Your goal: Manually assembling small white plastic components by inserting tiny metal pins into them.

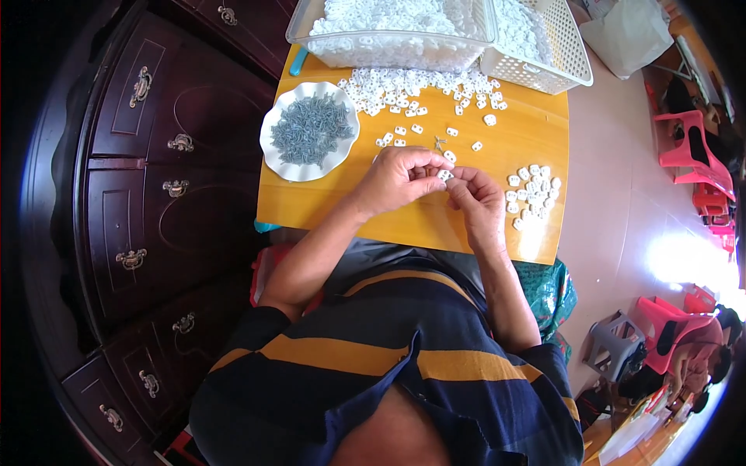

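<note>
Over the middle of the wooden table, a small white plastic piece with dark holes [444, 175] is pinched between the fingertips of my left hand [400, 177] and my right hand [479, 198]. Just beyond my fingers lie another white piece [450, 156] and a few thin metallic bits [440, 143]. To the left of my left hand, a white scalloped plate [273, 161] holds a heap of small grey screw-like pins [311, 128]. A loose group of white pieces [533, 194] rests to the right of my right hand. My fingers partly hide the held piece.
A clear bin [396, 48] and a white perforated basket [573, 76], both full of white pieces, stand at the table's far edge. More white pieces [388, 87] spill in front. Dark drawer cabinets [116, 202] flank the left; pink chairs [688, 147] stand off right.
</note>
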Tool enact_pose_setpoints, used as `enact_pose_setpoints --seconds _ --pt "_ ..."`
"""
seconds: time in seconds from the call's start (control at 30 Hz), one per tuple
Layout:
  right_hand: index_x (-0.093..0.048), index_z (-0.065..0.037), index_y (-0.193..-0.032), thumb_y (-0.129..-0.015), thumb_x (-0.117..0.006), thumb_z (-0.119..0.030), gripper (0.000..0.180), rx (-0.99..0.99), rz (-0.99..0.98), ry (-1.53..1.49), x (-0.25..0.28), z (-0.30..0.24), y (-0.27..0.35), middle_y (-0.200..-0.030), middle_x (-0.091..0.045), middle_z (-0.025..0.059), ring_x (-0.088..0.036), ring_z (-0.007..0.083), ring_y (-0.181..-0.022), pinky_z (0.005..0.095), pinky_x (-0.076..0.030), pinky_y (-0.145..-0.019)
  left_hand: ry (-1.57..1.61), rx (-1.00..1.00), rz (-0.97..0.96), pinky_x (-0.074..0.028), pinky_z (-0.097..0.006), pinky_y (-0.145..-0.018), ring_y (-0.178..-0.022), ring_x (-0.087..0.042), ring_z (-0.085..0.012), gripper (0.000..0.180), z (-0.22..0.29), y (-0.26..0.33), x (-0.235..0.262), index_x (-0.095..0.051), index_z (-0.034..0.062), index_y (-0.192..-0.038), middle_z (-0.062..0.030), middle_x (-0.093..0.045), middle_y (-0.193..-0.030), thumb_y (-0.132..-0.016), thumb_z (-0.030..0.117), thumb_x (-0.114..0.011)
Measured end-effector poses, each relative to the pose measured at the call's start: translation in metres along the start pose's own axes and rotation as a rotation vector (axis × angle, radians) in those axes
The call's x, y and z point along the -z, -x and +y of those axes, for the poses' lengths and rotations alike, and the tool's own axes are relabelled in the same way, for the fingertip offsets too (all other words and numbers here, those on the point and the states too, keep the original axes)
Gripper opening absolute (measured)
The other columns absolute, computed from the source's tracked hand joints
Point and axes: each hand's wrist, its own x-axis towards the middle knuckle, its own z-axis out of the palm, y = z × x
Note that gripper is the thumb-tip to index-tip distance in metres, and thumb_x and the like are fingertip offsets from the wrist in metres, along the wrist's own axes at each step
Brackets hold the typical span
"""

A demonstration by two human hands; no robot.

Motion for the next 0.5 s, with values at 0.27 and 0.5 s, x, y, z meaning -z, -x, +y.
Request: enact_pose_setpoints --seconds 0.27,0.5 --pt "-0.072 0.0 -0.112 -0.101 -0.069 -0.016 0.019 -0.129 -0.079 -0.03 0.003 -0.008 -0.001 -0.092 -0.073 0.0014 -0.063 0.007 -0.076 0.0223 -0.049 -0.07 -0.292 -0.1 -0.077 -0.053 -0.031 -0.065 -0.072 -0.065 -0.0165 0.027 0.015 -0.003 0.004 -0.075 0.007 -0.109 -0.0054 -0.068 -0.083 -0.083 0.011 -0.083" --pt "-0.071 -0.003 -0.109 -0.102 -0.065 -0.016 0.016 -0.121 -0.049 -0.319 -0.003 -0.002 -0.001 -0.1 -0.074 0.0054 -0.068 0.0107 -0.086 0.0263 -0.056 -0.081 -0.661 -0.315 0.162 -0.058 -0.04 -0.071 -0.082 -0.071 -0.0279 0.044 0.038 -0.004 -0.02 -0.07 0.007 -0.116 -0.0086 -0.069 -0.095 -0.077 0.021 -0.084"
